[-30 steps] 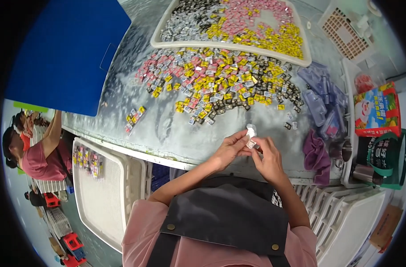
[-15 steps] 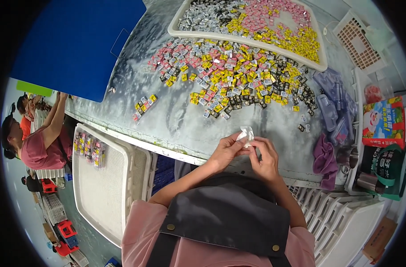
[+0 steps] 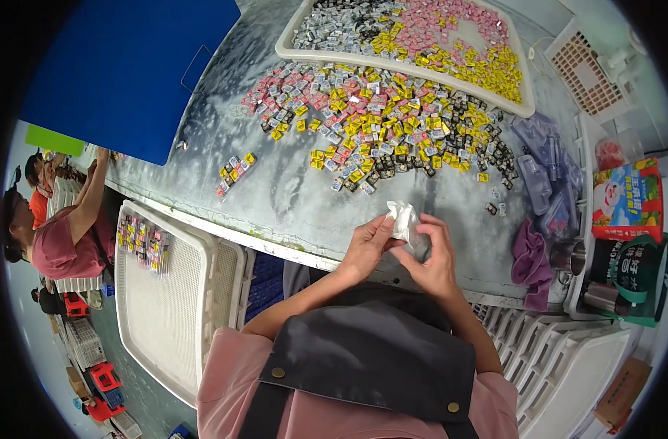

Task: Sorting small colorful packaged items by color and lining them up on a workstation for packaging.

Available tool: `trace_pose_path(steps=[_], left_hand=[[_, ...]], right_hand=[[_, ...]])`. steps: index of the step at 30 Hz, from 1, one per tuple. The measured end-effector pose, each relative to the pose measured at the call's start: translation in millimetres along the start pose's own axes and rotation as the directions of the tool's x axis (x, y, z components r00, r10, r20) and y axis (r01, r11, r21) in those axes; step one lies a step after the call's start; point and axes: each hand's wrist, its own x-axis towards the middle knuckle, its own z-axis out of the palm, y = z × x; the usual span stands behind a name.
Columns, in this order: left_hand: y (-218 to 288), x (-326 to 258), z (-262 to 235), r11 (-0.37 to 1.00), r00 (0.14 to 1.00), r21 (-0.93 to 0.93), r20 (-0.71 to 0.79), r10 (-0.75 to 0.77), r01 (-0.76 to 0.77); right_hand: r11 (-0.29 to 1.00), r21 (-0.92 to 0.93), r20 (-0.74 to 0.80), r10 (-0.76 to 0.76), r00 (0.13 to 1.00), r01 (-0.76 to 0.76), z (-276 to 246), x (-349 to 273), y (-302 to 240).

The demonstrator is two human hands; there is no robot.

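Over the near edge of the table, both hands are on a crumpled, thin white sheet [image 3: 402,219]; I cannot tell whether it is tissue or plastic. My left hand [image 3: 367,247] pinches its left side between thumb and fingers. Curled around the right side, my right hand [image 3: 435,260] has thumb and fingertips on a paler, see-through part. Beyond the hands lies a wide spread of small wrapped pieces [image 3: 378,139] in yellow, pink, black and white. A short block of these pieces in clear wrapping [image 3: 236,174] lies apart to the left.
A white tray [image 3: 334,56] of colour-sorted pieces stands at the back. Clear plastic packs [image 3: 542,175], a purple cloth [image 3: 531,263] and a metal cup [image 3: 566,257] lie right. Lower left, a white mesh tray [image 3: 158,322] holds packed pieces. A blue board [image 3: 121,73] and another person [image 3: 70,234] are left.
The white sheet has opened out and shows larger between my hands. My right hand has spread a little from the left, its fingers now curved around the sheet's side.
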Motion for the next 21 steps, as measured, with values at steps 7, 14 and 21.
trace_pose_path(steps=[7,14,21], left_hand=[[15,3,15,0.955,0.997,-0.293,-0.052,-0.051,0.034],[-1,7,4,0.987,0.992,-0.15,-0.105,-0.065,0.049],[1,0,5,0.997,0.997,0.016,-0.025,-0.079,0.079]], right_hand=[[0.971,-0.135,-0.004,-0.201,0.98,0.199,-5,-7,16],[0.982,-0.062,-0.007,-0.181,0.983,0.18,-15,-7,17],[0.993,0.091,0.004,0.071,0.997,-0.071,-7,19,9]])
